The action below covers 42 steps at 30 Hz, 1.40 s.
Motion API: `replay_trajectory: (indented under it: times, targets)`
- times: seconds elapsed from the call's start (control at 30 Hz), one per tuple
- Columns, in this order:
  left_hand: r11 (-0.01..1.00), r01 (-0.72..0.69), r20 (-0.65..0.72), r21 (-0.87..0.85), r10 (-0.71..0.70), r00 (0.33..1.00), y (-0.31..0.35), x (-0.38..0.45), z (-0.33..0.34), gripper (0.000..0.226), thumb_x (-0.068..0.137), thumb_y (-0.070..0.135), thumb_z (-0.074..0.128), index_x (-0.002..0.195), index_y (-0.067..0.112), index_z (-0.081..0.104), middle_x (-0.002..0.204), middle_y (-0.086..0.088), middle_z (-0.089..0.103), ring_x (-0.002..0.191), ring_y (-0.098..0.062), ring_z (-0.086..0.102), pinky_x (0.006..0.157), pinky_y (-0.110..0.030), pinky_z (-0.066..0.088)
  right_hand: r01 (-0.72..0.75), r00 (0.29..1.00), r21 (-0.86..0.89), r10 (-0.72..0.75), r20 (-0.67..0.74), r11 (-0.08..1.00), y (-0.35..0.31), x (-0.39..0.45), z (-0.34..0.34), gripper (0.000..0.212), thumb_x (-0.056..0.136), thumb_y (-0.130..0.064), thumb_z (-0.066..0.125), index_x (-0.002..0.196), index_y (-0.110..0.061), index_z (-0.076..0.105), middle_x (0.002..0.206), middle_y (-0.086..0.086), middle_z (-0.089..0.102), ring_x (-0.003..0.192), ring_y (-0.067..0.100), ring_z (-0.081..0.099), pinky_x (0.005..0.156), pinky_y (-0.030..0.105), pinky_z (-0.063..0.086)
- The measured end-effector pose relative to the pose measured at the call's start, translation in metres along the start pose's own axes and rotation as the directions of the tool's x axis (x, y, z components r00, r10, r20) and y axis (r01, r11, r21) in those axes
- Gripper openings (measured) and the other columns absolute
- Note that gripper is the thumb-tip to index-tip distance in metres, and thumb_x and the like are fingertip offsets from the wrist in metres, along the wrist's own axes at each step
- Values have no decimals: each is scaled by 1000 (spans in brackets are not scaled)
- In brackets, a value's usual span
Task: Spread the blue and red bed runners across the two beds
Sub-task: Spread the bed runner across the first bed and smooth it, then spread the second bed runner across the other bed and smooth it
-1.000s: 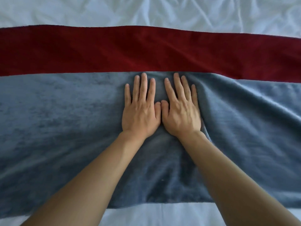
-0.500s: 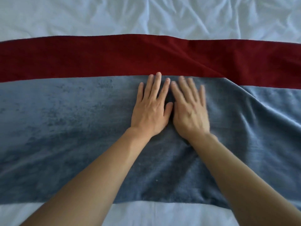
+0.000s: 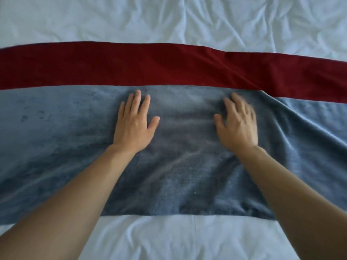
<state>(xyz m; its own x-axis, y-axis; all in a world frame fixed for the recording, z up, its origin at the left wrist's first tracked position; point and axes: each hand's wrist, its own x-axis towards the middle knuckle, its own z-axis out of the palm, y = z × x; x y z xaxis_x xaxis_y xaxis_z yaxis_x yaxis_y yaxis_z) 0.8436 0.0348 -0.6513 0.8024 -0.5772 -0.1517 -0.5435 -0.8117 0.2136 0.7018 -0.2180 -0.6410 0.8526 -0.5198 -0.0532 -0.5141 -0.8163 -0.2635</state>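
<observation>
Flat under both hands' straight fingers [image 3: 138, 102], the blue runner [image 3: 56, 128], red runner [image 3: 131, 64] just beyond.

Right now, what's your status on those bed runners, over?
Left hand, right hand flat on blue runner. Creases at right. Red runner spread beyond. Nothing blocking.

dusty slate-blue bed runner [image 3: 56, 147], plush nap mottled with darker smudges and paler streaks. deep crimson bed runner [image 3: 112, 66], plain, unpatterned. white bed sheet [image 3: 169, 19], plain, with bluish-grey shadows in its creases.
</observation>
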Motion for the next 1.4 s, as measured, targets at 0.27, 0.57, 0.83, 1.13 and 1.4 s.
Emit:
replay_trajectory:
  times: [0.27,0.57,0.83,1.13,1.4]
  targets:
    - [970,-149,48,-194,161,986,32,-11,-116,52,95,34,58,143,16,49,152,-8,41,138,-27,40,110,-45,38,179,973,102,-191,128,979,-110,-13,-94,50,93,-35,55,141,-21,48,138,0,54,124,24,51,102,40,39]
    - [968,-240,5,-74,241,970,70,-47,-275,49,98,48,45,143,31,45,153,5,37,138,-17,36,101,-41,43,200,972,-15,-197,128,980,-139,-38,-263,57,97,-43,47,150,-25,35,149,-3,44,135,20,42,106,40,38]
    - [943,-333,-100,-21,329,939,128,-83,-408,52,99,49,42,147,30,38,157,4,33,142,-17,32,105,-39,37,182,983,-60,-182,3,982,-150,-82,-400,52,98,-43,43,148,-27,36,151,-3,42,136,21,41,106,41,38]
    - [920,-391,-169,11,387,906,166,-105,-467,50,101,50,40,147,31,38,155,4,35,139,-19,36,103,-40,40,194,970,-88,-204,-134,977,-157,-99,-463,52,100,-45,42,148,-28,36,150,-3,44,133,20,44,104,40,40]
    - [838,-546,-120,7,543,831,269,-106,-453,51,100,50,39,148,33,36,155,8,32,139,-15,34,101,-40,42,73,984,-96,-88,-157,993,-80,-136,-485,51,100,-44,43,148,-25,38,147,-1,47,130,21,47,102,39,41]
